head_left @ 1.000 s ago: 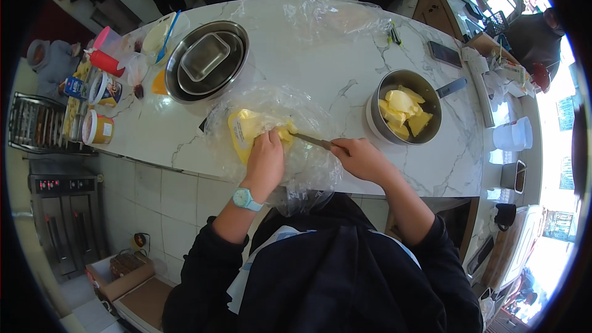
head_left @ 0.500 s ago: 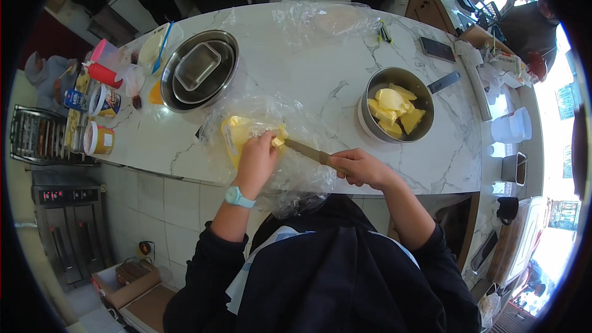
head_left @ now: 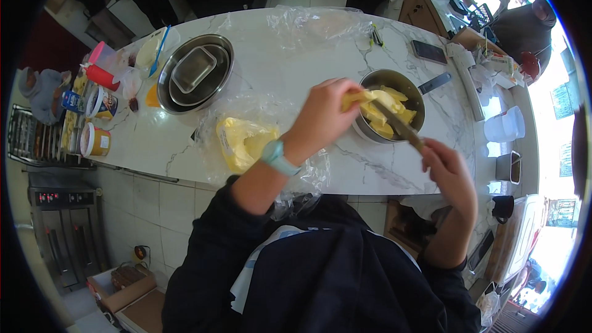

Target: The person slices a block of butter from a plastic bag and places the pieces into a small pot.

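My left hand [head_left: 330, 110] pinches a piece of butter [head_left: 354, 100] at the left rim of a saucepan [head_left: 424, 111]. In my right hand [head_left: 449, 169] is a knife [head_left: 399, 124], its blade slanting up over the pan with the tip near the held butter. Several yellow chunks [head_left: 390, 131] lie inside the pan, which has a grey handle [head_left: 435, 83] pointing right. To the left, a block of butter [head_left: 237, 142] rests in its opened yellow wrapper on clear plastic [head_left: 314, 169]. My left forearm passes over part of that plastic.
Nested metal bowls [head_left: 223, 80] with a small rectangular tin [head_left: 194, 69] stand left of the butter. Tubs [head_left: 95, 140] and bottles line the left end. A phone [head_left: 428, 52], a clear plastic bag [head_left: 320, 28] and a green-black item [head_left: 376, 36] lie at the back. People stand beyond the table.
My left hand has moved right from the butter block to the pan, carrying a cut piece. My right hand has shifted right with the knife, now angled over the pan.
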`<move>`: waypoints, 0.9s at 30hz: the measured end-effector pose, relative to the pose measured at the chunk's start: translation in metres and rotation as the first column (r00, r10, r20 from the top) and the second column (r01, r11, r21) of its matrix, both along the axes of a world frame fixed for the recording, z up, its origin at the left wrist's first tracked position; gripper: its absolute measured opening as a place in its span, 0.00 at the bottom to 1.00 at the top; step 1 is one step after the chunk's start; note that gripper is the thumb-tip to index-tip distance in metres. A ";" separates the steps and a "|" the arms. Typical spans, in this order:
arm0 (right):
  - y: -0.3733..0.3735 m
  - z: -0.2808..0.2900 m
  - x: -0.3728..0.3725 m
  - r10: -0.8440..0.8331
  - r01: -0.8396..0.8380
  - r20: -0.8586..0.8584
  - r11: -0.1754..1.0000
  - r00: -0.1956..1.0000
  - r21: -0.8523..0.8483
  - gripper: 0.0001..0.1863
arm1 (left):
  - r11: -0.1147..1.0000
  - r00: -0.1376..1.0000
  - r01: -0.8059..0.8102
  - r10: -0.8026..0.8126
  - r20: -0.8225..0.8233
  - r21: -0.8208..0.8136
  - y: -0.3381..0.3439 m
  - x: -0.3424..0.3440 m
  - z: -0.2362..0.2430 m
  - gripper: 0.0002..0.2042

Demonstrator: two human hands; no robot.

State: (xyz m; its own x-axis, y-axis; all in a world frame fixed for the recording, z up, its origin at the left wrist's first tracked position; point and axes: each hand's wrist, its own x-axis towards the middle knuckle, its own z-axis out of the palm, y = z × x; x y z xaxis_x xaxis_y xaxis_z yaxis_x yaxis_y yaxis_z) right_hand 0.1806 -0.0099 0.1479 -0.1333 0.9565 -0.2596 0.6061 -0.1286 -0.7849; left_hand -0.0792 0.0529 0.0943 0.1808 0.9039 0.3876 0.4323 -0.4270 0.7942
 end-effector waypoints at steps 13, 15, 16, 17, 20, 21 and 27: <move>0.003 0.026 0.006 -0.189 0.072 0.443 0.961 0.876 0.267 0.16 | 0.926 0.978 0.134 -0.066 -0.198 0.353 0.026 0.065 -0.044 0.16; -0.004 0.028 0.016 -0.221 0.103 0.378 0.946 0.899 0.308 0.16 | 0.931 0.991 0.073 -0.027 -0.132 0.358 0.011 0.047 -0.031 0.15; -0.008 0.028 0.022 -0.257 0.143 0.308 0.927 0.916 0.346 0.16 | 0.933 0.998 0.019 0.005 -0.066 0.359 0.000 0.035 -0.023 0.13; -0.012 0.028 0.027 -0.246 0.134 0.305 0.928 0.920 0.347 0.16 | 0.943 0.998 -0.040 0.057 -0.040 0.331 -0.013 0.019 -0.017 0.12; -0.032 0.023 0.036 -0.234 0.159 0.191 0.926 0.953 0.344 0.15 | 0.921 0.948 -0.298 0.317 -0.036 0.251 -0.056 -0.041 -0.012 0.10; -0.039 0.016 0.035 -0.203 0.160 0.114 0.937 0.973 0.311 0.15 | 0.866 0.881 -0.414 0.459 -0.113 0.282 -0.072 -0.066 -0.018 0.09; -0.039 0.001 -0.013 -0.014 0.007 0.067 0.994 0.998 0.108 0.14 | 0.667 0.587 -0.694 0.743 -0.322 0.272 -0.147 -0.157 -0.046 0.08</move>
